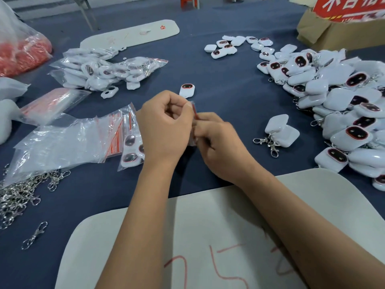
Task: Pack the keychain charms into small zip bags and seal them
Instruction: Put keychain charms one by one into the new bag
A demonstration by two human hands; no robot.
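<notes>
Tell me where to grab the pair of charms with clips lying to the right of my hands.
Take the upper charm of the pair by its long edges, coming from above: it lies flat on the cloth with open space around it. Your right hand is nearest, but it now pinches the bag. Avoid the clips; they are small and would probably let the charms swing.

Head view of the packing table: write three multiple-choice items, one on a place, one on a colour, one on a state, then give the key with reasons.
1. Where is the big heap of unpacked charms?
A. the person's right
B. the person's left
C. on the white board

2. What colour is the zip strip on the small zip bag being held?
A. blue
B. red
C. green

3. What are the hands doing?
A. lying flat on the cloth
B. both pinching the bag
C. lifting a metal clasp

Key: 1 A, the heap fills the right side; 2 B, a red strip shows by the left hand; 3 B, the left hand and right hand meet on the bag.
</notes>
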